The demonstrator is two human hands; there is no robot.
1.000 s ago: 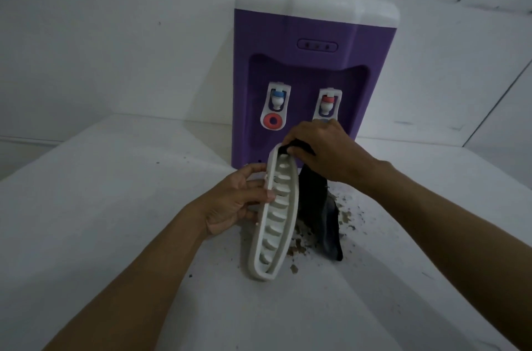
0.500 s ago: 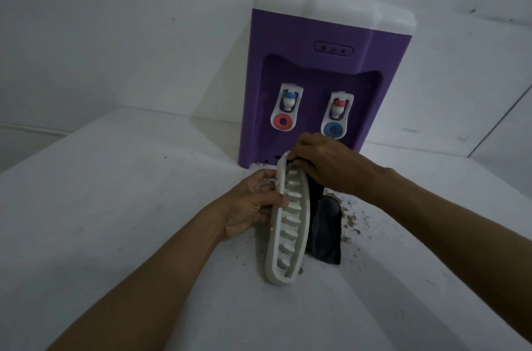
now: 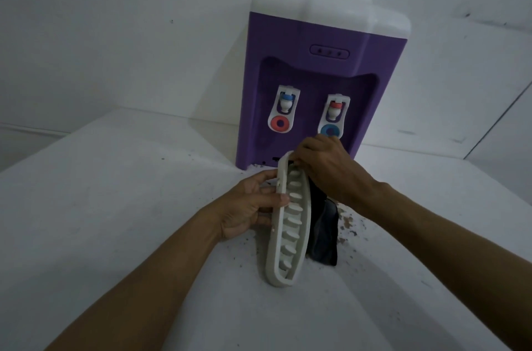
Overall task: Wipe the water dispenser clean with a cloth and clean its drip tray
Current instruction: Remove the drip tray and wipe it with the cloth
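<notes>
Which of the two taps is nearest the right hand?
The tap with the blue ring, on the right: the right hand sits just under that ring. The tap with the red ring stands clear of it, further left.

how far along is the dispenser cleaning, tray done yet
Done: drip tray is off the water dispenser. In hand: left hand holds it on edge, right hand presses the cloth to its top end. Left: brown crumbs on the table, refitting the tray.
</notes>
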